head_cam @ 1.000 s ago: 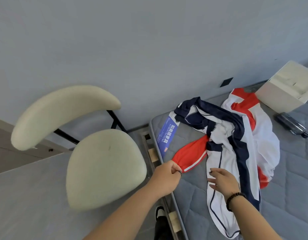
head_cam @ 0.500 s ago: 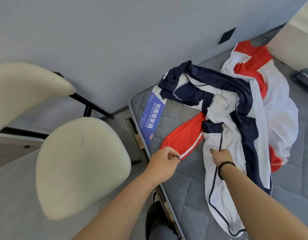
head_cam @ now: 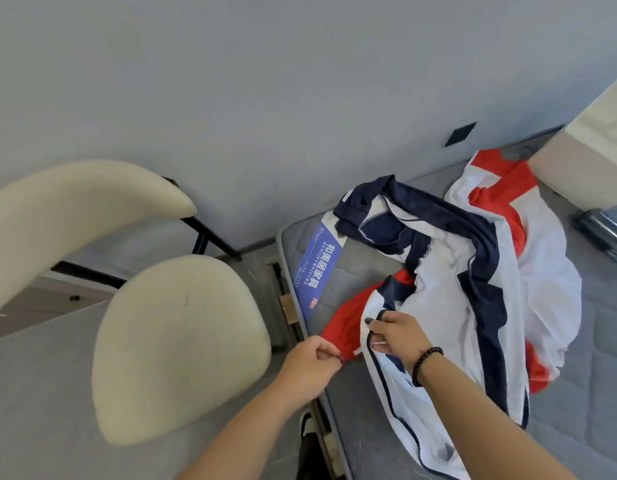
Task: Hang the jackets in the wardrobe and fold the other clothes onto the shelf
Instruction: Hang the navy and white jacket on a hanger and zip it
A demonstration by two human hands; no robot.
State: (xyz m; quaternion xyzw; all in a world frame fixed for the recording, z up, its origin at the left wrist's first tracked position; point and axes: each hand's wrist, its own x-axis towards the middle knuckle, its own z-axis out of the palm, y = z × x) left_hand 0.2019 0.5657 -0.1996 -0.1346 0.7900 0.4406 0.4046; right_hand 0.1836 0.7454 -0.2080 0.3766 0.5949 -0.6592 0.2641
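Chair (head_cam: 168,344): cream upholstered seat and curved backrest on a dark frame, at the left of the view, standing on a grey floor just beside the bed's edge. Nothing lies on it.

Mattress (head_cam: 362,282): grey quilted surface filling the right half of the view, its corner against the pale wall. A blue label (head_cam: 315,271) with white characters runs along its near left edge.

Left hand (head_cam: 309,365): at the mattress edge, fingers pinched shut on the cuff end of the red sleeve (head_cam: 348,323), thumb and forefinger meeting at the fabric.

Jacket (head_cam: 473,289): white, navy and red, lying crumpled across the mattress from the label corner toward the right. Navy collar and lining bunched at the upper left of the heap; white body panels in the middle; red patches at the upper right and lower right. A long white panel edged with a dark zip line trails toward the bottom of the view, under the right forearm.

Right hand (head_cam: 395,336): resting on the jacket just right of the red sleeve, fingers curled and gripping the white front edge near the zip. A dark beaded bracelet (head_cam: 426,363) circles the wrist.

Box (head_cam: 584,157): cream, on the mattress at the far right, partly cut by the frame, touching the jacket's red upper corner.

Dark cylindrical object (head_cam: 601,233): lying below the box, blurred; kind not discernible.
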